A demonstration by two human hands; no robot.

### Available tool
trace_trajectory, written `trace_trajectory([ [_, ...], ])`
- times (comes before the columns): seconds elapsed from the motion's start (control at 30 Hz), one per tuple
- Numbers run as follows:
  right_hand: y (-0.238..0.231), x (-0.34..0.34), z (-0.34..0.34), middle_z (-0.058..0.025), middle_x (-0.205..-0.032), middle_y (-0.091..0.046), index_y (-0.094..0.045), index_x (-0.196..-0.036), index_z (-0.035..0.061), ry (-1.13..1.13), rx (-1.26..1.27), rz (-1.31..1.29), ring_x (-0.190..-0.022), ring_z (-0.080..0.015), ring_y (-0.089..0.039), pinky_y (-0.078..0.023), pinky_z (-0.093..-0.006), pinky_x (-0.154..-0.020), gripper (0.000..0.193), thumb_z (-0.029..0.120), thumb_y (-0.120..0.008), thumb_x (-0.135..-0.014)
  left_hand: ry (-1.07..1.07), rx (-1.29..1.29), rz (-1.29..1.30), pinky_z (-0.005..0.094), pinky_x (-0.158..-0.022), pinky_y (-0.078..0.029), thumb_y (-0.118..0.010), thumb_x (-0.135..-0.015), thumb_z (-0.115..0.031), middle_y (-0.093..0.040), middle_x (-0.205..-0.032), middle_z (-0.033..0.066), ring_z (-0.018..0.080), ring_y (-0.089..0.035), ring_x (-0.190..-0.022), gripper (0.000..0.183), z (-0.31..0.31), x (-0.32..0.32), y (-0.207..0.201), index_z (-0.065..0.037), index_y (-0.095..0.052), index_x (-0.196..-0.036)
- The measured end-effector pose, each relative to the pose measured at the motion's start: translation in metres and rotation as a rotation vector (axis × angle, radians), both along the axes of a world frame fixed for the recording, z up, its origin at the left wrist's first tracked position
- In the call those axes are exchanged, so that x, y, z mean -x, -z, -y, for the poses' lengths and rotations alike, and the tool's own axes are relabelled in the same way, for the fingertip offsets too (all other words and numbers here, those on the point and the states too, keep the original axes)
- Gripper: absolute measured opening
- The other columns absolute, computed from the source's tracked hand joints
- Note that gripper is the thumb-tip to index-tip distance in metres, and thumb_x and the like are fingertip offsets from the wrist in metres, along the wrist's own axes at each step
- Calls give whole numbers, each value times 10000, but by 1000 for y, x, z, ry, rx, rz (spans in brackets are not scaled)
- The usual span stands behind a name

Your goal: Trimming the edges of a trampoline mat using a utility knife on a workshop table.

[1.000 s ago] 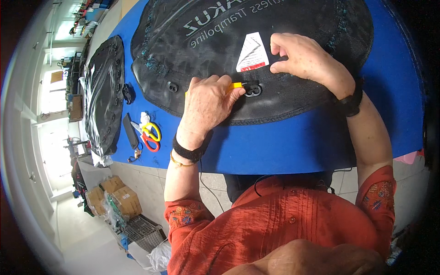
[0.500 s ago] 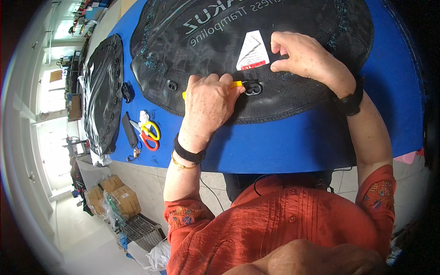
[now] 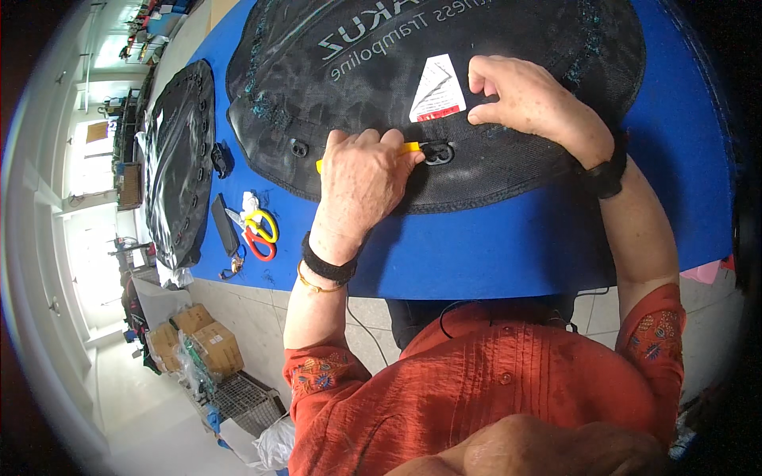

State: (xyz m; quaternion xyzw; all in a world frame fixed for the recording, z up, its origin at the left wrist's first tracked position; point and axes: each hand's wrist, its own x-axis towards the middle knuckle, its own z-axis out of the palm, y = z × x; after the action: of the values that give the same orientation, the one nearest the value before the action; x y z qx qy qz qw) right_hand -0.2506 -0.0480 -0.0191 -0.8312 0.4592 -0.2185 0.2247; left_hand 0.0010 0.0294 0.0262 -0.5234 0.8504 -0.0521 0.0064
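A round black mesh trampoline mat (image 3: 492, 174) lies spread before me, bearing pale printed lettering and a white label (image 3: 436, 89) with a red strip. My left hand (image 3: 363, 176) is closed around a slim yellow-handled tool (image 3: 411, 147), its exact kind hidden by my fingers. The dark end of this tool meets a black plastic ring-like fitting (image 3: 439, 153) on the mat. A similar small black fitting (image 3: 299, 148) sits to the left. Over the mat, right of the label, my right hand (image 3: 528, 99) is curved with thumb and forefinger apart, nothing visible between them.
The mat rests on a blue tabletop (image 3: 476, 254). To the left lie red-and-yellow-handled scissors (image 3: 260, 235), a dark narrow case (image 3: 225, 224) and another black mat (image 3: 178, 159) with fittings along its edge. Cardboard boxes (image 3: 214, 347) and a wire basket (image 3: 242, 397) stand on the floor.
Almost nothing differs. Both hands keep their places, and the tool's end stays at the fitting.
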Motion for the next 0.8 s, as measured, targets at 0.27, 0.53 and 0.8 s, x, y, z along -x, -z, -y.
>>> trace_trajectory([
  [0.27,0,0,0,-90,-875,-621,-567,-950,70,4,-6,3,-834,-249,-633,-523,-380,-761,336,208,-826,-785,6,6,-32,421,-750,-448,-673,-933,-402,-619,-707,89,307,-629,-703,339,0,-1,1,-101,-593,-800],
  [0.53,0,-1,0,-86,-876,-619,-569,-950,71,6,-28,0,-838,-252,-630,-521,-385,-763,339,204,-829,-779,14,-25,-82,433,-735,-446,-660,-944,-402,-618,-708,96,322,-626,-701,346,1,-4,3,-96,-585,-802],
  [0.8,-1,-1,-1,-79,-872,-618,-566,-951,73,7,-13,4,-833,-238,-628,-521,-384,-760,350,215,-835,-778,6,3,-16,420,-748,-448,-669,-936,-405,-625,-710,87,309,-630,-699,335,-1,0,0,-106,-586,-810],
])
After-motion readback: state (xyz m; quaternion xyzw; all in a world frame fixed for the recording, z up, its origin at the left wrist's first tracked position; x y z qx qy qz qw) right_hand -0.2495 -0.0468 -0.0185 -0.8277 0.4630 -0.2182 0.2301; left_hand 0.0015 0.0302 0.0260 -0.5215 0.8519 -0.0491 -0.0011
